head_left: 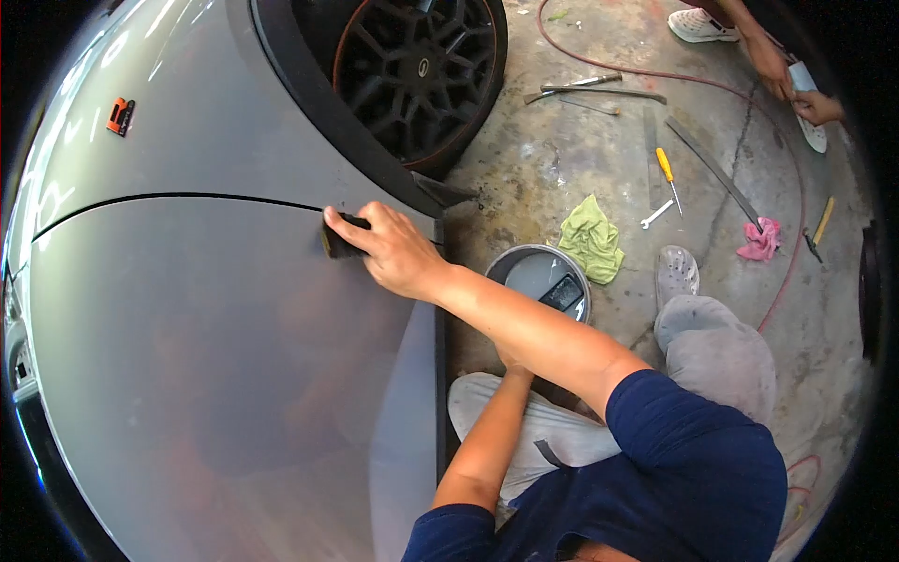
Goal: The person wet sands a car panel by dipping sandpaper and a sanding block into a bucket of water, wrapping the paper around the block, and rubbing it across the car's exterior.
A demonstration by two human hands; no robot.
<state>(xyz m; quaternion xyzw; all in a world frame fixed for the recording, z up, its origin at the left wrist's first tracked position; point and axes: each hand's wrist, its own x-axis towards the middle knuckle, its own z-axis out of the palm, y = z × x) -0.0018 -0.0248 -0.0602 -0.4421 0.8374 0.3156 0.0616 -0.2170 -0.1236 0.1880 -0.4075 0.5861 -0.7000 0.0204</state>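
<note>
My right hand [398,251] grips a small black block [345,236] and presses it on the grey car panel [234,356], close to the seam below the wheel arch. Its thumb and fingers lie around the block. My left forearm [487,440] goes up beneath my right forearm, which hides my left hand and its fingers. Beside my right forearm stands a round bucket [496,267] of cloudy liquid with a dark object [562,292] in it. A green cloth [592,240] lies against the bucket's rim.
Around the floor are metal bars [604,92], a yellow-handled screwdriver [665,165], a wrench [657,214], a pink cloth [760,240], a hammer [822,225] and a red hose [798,187]. The wheel [421,70] is above. Another person's hands [791,89] hold a pale object at upper right.
</note>
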